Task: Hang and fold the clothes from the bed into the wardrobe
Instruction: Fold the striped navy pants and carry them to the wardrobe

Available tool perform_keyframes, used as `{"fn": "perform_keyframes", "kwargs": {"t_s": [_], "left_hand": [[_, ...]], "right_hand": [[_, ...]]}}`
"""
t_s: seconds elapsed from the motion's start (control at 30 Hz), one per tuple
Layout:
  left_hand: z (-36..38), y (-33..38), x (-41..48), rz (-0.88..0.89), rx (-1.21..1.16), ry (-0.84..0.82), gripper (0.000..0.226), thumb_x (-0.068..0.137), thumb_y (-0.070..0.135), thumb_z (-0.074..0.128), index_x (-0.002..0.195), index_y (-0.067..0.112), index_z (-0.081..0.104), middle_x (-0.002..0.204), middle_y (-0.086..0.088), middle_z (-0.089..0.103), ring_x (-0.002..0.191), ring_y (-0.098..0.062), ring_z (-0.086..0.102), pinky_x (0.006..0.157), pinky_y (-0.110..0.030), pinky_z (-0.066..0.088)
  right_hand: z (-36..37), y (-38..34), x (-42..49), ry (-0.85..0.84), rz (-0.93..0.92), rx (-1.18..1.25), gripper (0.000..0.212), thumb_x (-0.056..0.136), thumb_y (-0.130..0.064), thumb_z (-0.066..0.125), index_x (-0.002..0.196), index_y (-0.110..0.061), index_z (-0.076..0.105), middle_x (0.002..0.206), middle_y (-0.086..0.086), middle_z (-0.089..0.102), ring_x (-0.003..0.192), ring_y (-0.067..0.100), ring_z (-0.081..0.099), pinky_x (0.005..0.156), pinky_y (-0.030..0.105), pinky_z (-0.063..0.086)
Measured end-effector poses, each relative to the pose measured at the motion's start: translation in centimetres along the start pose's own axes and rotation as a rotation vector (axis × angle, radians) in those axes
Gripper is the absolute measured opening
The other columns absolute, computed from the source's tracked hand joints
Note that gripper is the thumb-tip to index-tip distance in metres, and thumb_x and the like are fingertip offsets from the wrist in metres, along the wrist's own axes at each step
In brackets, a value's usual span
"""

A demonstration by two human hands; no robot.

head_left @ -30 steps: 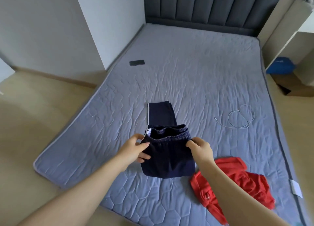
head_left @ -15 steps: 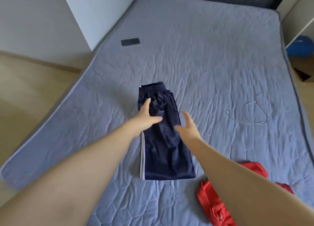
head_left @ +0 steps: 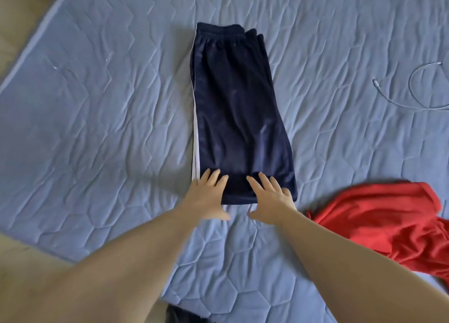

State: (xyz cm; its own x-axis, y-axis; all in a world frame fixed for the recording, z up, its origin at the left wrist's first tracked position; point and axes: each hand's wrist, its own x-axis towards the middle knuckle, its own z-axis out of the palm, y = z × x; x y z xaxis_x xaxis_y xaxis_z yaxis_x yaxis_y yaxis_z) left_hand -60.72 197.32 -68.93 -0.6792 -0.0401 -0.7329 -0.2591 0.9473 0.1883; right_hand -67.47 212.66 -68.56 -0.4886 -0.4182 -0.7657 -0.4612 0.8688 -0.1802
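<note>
The left hand (head_left: pixel 206 196) lies flat, fingers straight and spread, its fingertips on the near left corner of the shorts (head_left: pixel 238 108) by the white side stripe; its thumb points right across the bare bed (head_left: pixel 97 103) just below the hem. The right hand (head_left: pixel 269 198) mirrors it – fingers straight and splayed on the near right corner of the hem, thumb stretched left on the quilt; neither hand grips anything, both only press or rest on the cloth. The two thumbs point toward each other, a small gap between them.

The shorts are navy, folded lengthwise into a narrow strip; they lie flat on the bed, waistband at the far end, hem nearest the person. To the right of the right forearm a red garment (head_left: pixel 388 223) lies crumpled on the bed, near the shorts but apart from them. A thin white cable (head_left: pixel 418 91) is looped at the right edge, well apart from both. Pale floor (head_left: pixel 14 18) shows past the bed's left edge; at the bottom edge sits a dark patch (head_left: pixel 184 316) – perhaps cloth, too cropped to tell.
</note>
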Motion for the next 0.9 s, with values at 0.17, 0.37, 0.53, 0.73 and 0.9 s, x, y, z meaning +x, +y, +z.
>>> {"fn": "perform_keyframes", "kwargs": {"t_s": [0.17,0.37,0.53,0.73,0.9], "left_hand": [[3.8,-1.5,1.6,0.024,0.181,0.175,0.087,0.082,0.026,0.066,0.149,0.013,0.013,0.157,-0.011,0.007,0.144,-0.03,0.009,0.115,-0.043,0.017],[4.4,-2.0,1.4,0.0,0.069,0.338,0.052,0.082,-0.008,0.037,0.126,0.012,0.053,0.127,-0.003,0.057,0.109,-0.027,0.059,0.077,-0.033,0.049],[4.6,-0.9,-3.0,-0.003,0.157,0.041,0.044,0.087,-0.004,0.034,0.123,0.016,0.052,0.114,-0.01,0.059,0.105,-0.031,0.057,0.072,-0.034,0.041],[8.3,0.7,-12.0,0.059,0.047,-0.447,0.028,0.096,0.011,0.038,0.117,0.002,0.055,0.122,-0.017,0.055,0.115,-0.033,0.051,0.088,-0.035,0.04],[9.3,1.7,-16.9,-0.025,-0.045,-0.815,0.015,0.089,0.008,0.044,0.09,0.012,0.058,0.086,-0.011,0.061,0.084,-0.025,0.063,0.056,-0.022,0.038]], "right_hand": [[2.3,1.7,2.6,0.091,-0.011,-0.082,0.081,0.091,-0.035,0.055,0.148,-0.037,-0.003,0.158,-0.009,-0.006,0.146,0.019,-0.001,0.112,0.042,0.019],[3.1,1.8,2.0,0.22,0.037,0.042,0.058,0.09,0.006,0.035,0.142,-0.021,0.035,0.151,-0.003,0.032,0.141,0.019,0.025,0.106,0.033,0.028],[3.8,1.2,-2.3,0.066,0.038,-0.003,0.044,0.093,-0.009,0.035,0.13,-0.026,0.051,0.131,0.004,0.056,0.119,0.029,0.053,0.094,0.033,0.041],[10.1,0.0,-11.3,-0.341,-0.008,-0.012,0.043,0.091,-0.011,0.039,0.129,-0.026,0.053,0.135,0.005,0.053,0.123,0.027,0.051,0.099,0.035,0.043],[12.4,-1.3,-17.2,-0.639,-0.084,0.026,0.04,0.092,-0.006,0.04,0.13,-0.012,0.051,0.138,0.01,0.048,0.122,0.028,0.048,0.084,0.027,0.037]]}}
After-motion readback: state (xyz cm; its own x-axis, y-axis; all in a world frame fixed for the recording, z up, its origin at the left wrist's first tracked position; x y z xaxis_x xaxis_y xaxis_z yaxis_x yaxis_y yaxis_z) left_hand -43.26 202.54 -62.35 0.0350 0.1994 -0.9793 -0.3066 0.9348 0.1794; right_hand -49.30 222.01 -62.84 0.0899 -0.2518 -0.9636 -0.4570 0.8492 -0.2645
